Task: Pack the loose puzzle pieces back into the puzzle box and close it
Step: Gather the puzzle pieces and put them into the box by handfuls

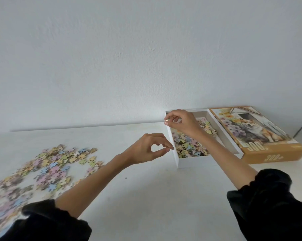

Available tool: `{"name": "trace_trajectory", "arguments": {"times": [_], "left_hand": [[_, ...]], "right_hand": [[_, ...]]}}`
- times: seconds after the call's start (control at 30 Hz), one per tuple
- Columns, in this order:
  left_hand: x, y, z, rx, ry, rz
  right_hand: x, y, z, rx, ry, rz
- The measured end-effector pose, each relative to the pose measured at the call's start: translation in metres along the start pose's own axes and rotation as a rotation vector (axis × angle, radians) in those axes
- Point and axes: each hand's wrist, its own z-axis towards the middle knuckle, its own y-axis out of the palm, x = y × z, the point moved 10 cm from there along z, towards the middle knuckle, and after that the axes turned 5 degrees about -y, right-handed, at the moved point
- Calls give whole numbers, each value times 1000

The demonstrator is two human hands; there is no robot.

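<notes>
Packing part done: white cardboard box base (207, 161), centre right, holds some pieces. Pastel loose puzzle pieces (47, 169) remain lower left on white surface (146, 197). Orange picture lid (272, 153) is off, far right. Left hand (150, 150) loosely curled beside box, nothing visible in it. Right hand (181, 122) above box, fingertips bunched, cannot tell if pinching a piece.

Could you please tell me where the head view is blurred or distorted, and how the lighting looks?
In the head view, the loose puzzle pieces blur toward the lower-left corner, while the box lid looks sharper; the same view's wide-angle lens skews the far edge of the table; its light is soft and even, with faint shadows and no glare.
</notes>
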Motion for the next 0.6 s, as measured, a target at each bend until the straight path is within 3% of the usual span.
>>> {"name": "trace_trajectory", "arguments": {"times": [0.6], "left_hand": [[-85,-132,-216,48,-204,116]], "right_hand": [[-149,210,3,-144,-76,135]]}}
